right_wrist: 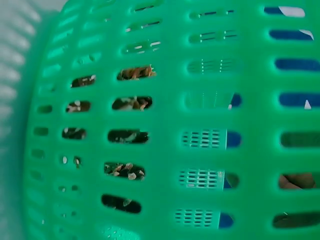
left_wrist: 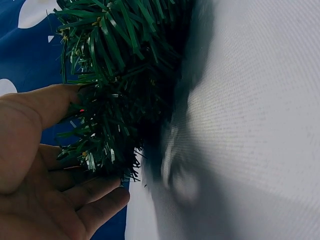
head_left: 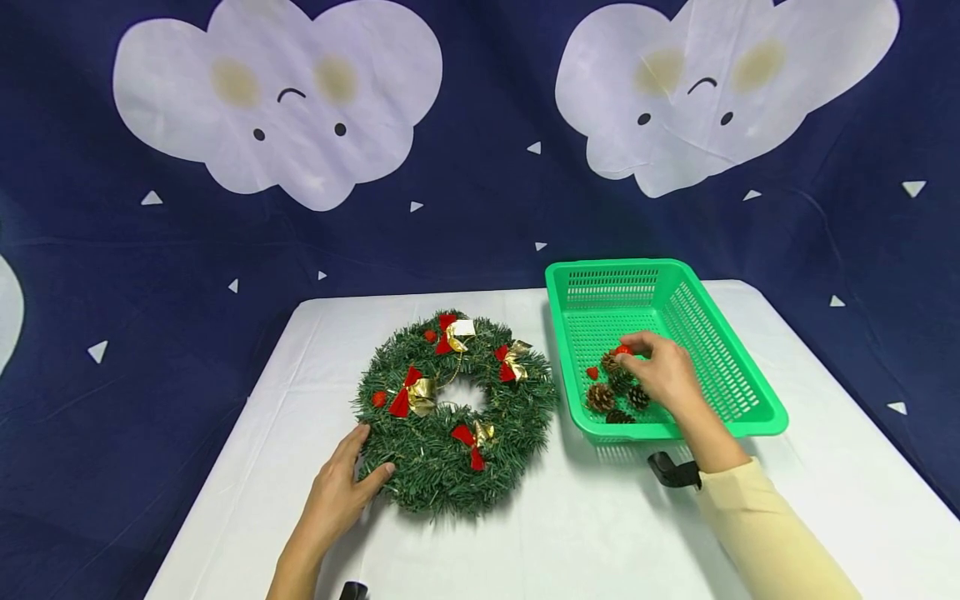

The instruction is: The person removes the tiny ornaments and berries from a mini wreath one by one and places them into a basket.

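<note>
A green wreath (head_left: pixel 450 492) with red-and-gold bows lies on the table. My left hand (head_left: pixel 337 492) rests at its near left edge, thumb and fingers spread. In the left wrist view, the thumb touches the wreath's needles (left_wrist: pixel 110 115), and the loosely extended fingers lie beside and below them. Over the green basket (head_left: pixel 720 333), my right hand (head_left: pixel 663 371) pinches a small red ornament (head_left: pixel 622 351) between thumb and fingertips. Pine cones (head_left: pixel 600 397) lie below it in the basket, beside another small red ornament (head_left: pixel 592 372). The basket's slotted wall hides most of this hand in the right wrist view.
A white cloth covers the table (head_left: pixel 570 533). Behind it hangs a dark blue backdrop (head_left: pixel 480 225) printed with clouds. The basket's raised rim (head_left: pixel 558 333) stands close to the wreath's right side.
</note>
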The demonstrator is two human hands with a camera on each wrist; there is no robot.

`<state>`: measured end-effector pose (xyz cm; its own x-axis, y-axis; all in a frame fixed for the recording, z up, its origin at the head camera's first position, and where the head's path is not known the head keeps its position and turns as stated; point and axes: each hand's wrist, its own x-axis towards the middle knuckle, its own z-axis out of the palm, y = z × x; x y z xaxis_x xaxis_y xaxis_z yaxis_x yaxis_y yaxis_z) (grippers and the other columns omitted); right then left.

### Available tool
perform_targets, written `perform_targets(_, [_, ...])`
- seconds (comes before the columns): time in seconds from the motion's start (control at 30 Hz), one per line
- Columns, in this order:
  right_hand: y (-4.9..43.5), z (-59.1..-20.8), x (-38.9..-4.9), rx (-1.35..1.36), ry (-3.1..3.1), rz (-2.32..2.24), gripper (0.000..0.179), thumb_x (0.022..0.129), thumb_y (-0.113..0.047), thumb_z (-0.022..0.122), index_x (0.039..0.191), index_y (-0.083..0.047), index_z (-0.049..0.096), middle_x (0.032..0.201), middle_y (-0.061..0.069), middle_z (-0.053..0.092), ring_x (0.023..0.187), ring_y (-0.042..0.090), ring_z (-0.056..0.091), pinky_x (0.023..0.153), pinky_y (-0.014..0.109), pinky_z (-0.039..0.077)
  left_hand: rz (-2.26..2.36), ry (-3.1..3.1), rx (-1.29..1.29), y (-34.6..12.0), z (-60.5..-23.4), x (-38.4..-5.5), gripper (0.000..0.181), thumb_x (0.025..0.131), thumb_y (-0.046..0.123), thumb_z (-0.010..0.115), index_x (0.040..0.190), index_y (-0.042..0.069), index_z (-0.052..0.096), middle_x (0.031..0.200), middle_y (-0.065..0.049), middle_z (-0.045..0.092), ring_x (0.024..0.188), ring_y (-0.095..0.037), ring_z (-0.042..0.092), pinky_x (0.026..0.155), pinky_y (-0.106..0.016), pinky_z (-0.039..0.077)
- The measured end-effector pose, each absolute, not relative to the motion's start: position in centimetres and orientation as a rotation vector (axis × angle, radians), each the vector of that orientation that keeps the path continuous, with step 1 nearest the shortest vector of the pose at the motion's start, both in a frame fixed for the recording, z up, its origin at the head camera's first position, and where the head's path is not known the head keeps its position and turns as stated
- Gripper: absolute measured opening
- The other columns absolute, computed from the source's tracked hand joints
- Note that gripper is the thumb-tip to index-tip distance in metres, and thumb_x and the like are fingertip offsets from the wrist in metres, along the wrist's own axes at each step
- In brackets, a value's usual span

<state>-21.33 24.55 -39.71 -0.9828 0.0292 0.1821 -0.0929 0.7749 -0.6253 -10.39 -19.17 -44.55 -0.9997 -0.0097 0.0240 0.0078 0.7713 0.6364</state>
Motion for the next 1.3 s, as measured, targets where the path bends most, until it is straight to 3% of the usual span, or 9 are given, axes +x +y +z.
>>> perform_targets(0.2, [25.0, -39.6, -21.3, 0.050, -2.790, 0.987, 0.032, 0.090, -0.021, 0.063, 0.117, -0.004, 0.063, 0.109, 0.020, 0.068, 0.099, 0.039, 0.062, 0.074, 0.046, 0.049, -1.066, -2.949, 0.018, -19.2, -44.5, -10.4, 0.075, 0.089, 0.034, 0.064, 0.148, 0.005, 0.028, 0.155, -0.017, 0.026, 0.137, -0.043, 0.031, 0.108, -0.062, 0.030])
perform_targets(1.03, [26.1, -39.8, -21.1, 0.021, -2.832, 0.968, 0.034, 0.091, -0.025, 0.060, 0.119, -0.006, 0.061, 0.115, 0.019, 0.067, 0.108, 0.041, 0.058, 0.084, 0.053, 0.046, -1.052, -2.939, 0.010, -19.1, -44.4, -10.3, 0.075, 0.089, 0.033, 0.064, 0.148, 0.005, 0.029, 0.154, -0.017, 0.028, 0.137, -0.044, 0.031, 0.108, -0.062, 0.029])
perform_targets(1.3, [25.4, -39.3, -20.8, 0.028, -2.796, 1.010, 0.036, 0.091, -0.029, 0.061, 0.121, -0.008, 0.061, 0.117, 0.018, 0.066, 0.102, 0.038, 0.062, 0.079, 0.047, 0.051, -1.057, -2.946, 0.016, -19.2, -44.4, -10.4, 0.075, 0.089, 0.033, 0.064, 0.148, 0.005, 0.028, 0.155, -0.017, 0.027, 0.138, -0.043, 0.030, 0.109, -0.062, 0.029])
